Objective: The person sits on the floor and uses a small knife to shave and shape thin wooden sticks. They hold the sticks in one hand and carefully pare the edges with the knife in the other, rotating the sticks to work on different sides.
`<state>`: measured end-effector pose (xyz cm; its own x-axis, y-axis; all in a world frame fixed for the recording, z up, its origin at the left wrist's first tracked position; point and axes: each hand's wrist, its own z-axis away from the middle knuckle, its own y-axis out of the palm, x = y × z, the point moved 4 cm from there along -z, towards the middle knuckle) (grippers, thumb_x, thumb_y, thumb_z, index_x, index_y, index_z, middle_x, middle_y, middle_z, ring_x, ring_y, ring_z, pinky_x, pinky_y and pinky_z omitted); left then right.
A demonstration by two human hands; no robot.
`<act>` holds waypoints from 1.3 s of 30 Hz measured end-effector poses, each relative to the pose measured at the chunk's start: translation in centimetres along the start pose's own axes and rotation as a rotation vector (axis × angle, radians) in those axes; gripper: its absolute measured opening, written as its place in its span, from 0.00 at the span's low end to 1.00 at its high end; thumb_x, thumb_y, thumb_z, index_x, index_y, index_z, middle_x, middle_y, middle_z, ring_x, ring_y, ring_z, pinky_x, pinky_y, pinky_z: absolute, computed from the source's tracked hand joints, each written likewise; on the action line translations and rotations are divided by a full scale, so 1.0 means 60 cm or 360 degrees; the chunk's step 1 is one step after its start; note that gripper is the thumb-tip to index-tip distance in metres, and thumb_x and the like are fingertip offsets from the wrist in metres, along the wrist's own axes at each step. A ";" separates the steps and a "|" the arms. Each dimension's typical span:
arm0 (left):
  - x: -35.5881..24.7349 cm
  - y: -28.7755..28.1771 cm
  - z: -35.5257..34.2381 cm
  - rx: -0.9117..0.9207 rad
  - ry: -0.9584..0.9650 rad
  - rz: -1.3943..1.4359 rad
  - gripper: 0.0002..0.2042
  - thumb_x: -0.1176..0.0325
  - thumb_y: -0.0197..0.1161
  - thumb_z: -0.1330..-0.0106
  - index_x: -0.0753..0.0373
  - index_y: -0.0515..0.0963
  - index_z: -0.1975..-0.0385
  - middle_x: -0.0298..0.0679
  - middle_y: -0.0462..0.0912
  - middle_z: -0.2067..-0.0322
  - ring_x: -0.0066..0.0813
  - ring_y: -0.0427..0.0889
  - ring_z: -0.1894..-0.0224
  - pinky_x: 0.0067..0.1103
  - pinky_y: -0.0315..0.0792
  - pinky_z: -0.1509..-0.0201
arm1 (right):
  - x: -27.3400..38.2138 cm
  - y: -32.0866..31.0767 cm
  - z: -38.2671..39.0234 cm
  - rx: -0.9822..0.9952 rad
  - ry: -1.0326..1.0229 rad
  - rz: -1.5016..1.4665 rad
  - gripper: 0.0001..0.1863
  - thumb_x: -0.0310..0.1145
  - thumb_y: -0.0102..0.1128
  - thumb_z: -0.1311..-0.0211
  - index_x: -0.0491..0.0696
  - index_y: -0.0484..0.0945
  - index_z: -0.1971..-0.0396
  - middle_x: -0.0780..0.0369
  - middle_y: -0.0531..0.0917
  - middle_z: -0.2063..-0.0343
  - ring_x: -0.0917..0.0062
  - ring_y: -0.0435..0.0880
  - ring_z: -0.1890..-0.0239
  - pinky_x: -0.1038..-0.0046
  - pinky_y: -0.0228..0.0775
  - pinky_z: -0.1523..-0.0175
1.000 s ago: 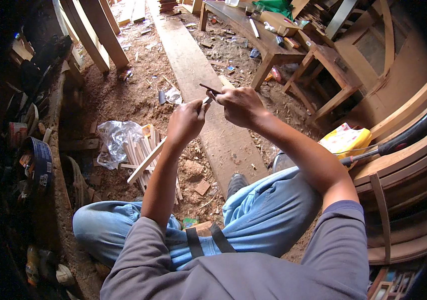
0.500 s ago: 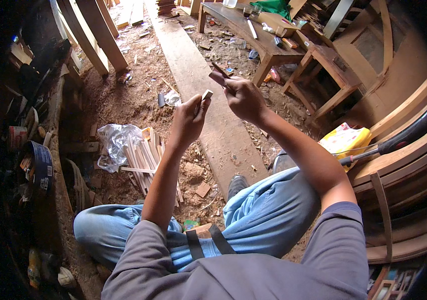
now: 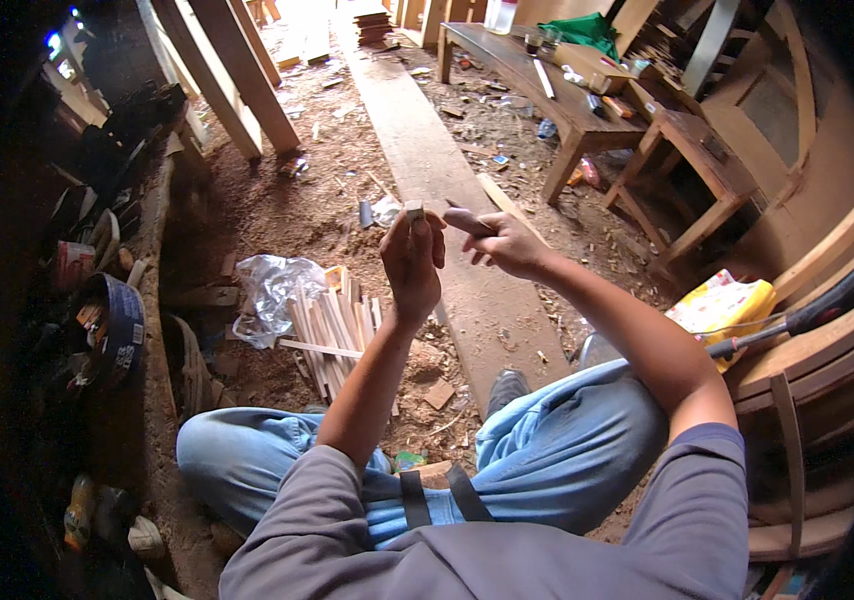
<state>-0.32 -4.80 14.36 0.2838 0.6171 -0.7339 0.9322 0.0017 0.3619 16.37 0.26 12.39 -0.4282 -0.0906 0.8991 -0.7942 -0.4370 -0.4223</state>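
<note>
My left hand (image 3: 413, 265) is raised over my lap, closed on a small pale block (image 3: 416, 212), apparently wood, held upright with its end at the top. Just right of it, my right hand (image 3: 513, 246) grips a flat brown piece (image 3: 469, 222) between thumb and fingers, pointing it toward the block; whether it is wood or a tool is hard to tell. Below and left of my hands lies a bundle of thin pale wooden strips (image 3: 325, 330) beside a crumpled clear plastic bag (image 3: 262, 290).
A long plank (image 3: 392, 115) crosses the littered floor. A cluttered wooden table (image 3: 567, 105) and small wooden frame stool (image 3: 707, 175) stand right, near a yellow packet (image 3: 737, 300) and curved wood pieces (image 3: 767, 390). Leaning boards (image 3: 227, 80) and a dark bucket (image 3: 107, 330) are left.
My hands, earlier together and then apart, are now lower in the scene; the left has turned upright and the right's piece lies flatter, angled toward it. The view has shifted, moving surroundings rightward.
</note>
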 end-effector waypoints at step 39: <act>0.224 -0.088 0.017 0.0287 -0.0292 -0.0942 0.23 0.54 0.75 0.44 0.63 0.81 0.54 0.49 0.80 0.49 0.42 0.76 0.43 0.35 0.65 0.35 | -0.026 -0.051 0.016 -0.0122 0.0428 0.0549 0.34 0.18 0.43 0.50 0.46 0.76 0.39 0.53 0.84 0.48 0.72 0.82 0.79 0.71 0.75 0.75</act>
<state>-1.22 2.68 2.02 -0.2711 0.4080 -0.8718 0.9614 0.1584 -0.2248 19.87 0.86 12.39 -0.7626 0.0211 0.6465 -0.6106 -0.3533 -0.7088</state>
